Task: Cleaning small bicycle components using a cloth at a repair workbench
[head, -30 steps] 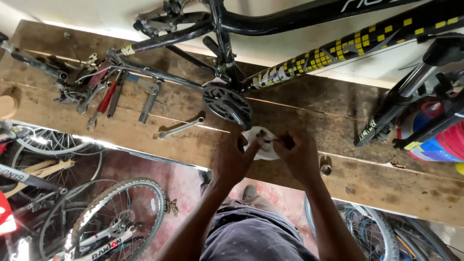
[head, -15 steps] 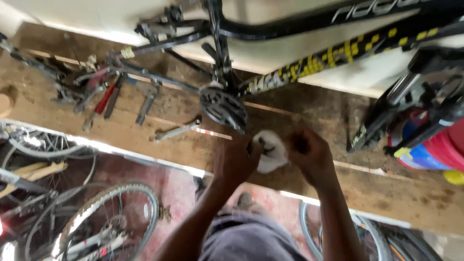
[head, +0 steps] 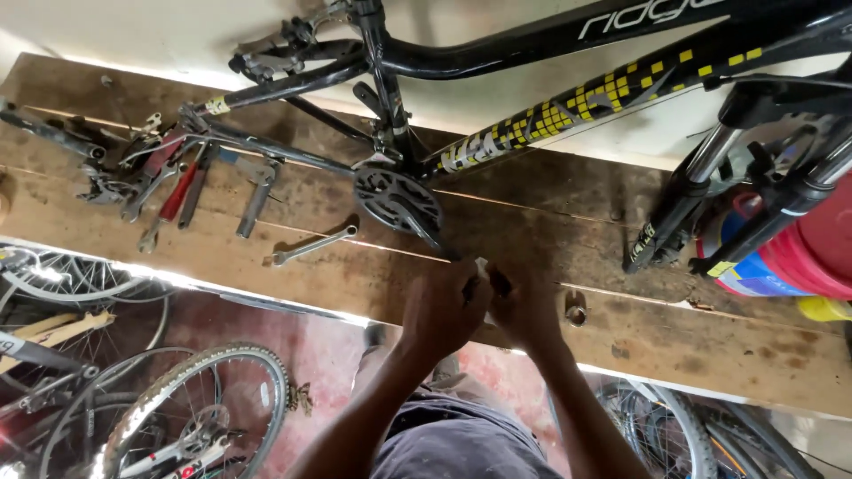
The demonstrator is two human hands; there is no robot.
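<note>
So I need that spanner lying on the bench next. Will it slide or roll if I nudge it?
The spanner lies flat on the rough wooden bench, so it would probably scrape along rather than roll. It looks like solid metal: likely stiff and heavy for its slim size. Its shiny surface may be a bit slippery.

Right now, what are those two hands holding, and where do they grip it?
The left hand and right hand pinch a small dark part and a scrap of white cloth between their fingertips. What the part is cannot be told.

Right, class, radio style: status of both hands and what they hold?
Left hand and right hand closed together on white cloth, mostly hidden. Over wooden bench. Crankset just beyond.
</note>
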